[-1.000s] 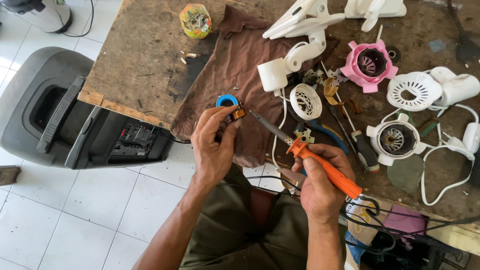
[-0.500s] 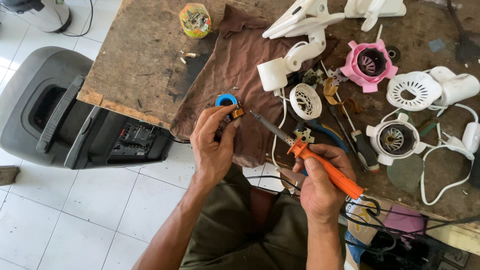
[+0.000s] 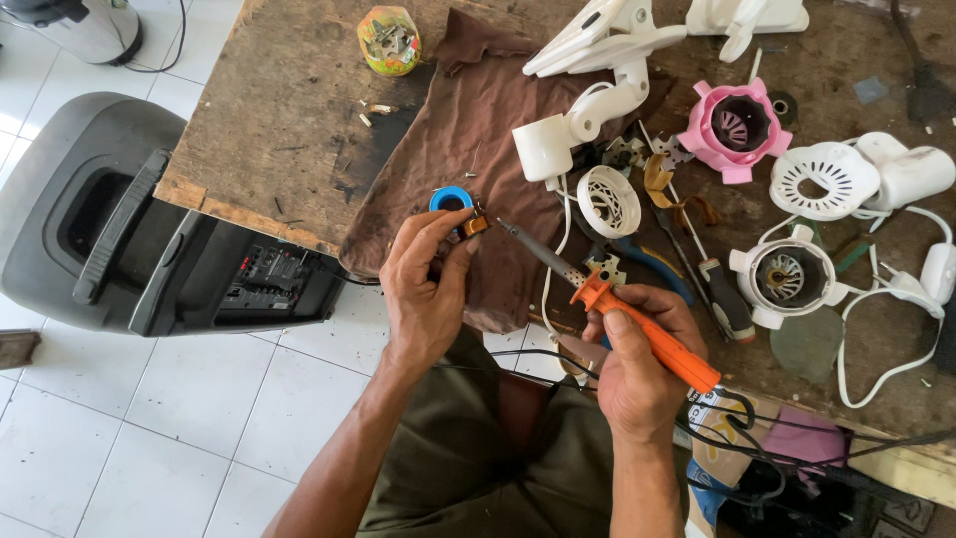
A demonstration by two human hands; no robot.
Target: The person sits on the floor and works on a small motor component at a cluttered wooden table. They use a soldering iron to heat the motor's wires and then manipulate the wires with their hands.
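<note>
The bench carries a brown cloth, the landmark here. At the cloth's near edge the left hand pinches a small copper part just beside a blue ring. The right hand is closed around an orange soldering iron, tip close to the part (contact unclear). Judged: soldering in hand; next needs a steady tip.

Orange-handled soldering iron, blue tape roll, brown cloth, pink fan housing — white parts, possibly cream.
</note>
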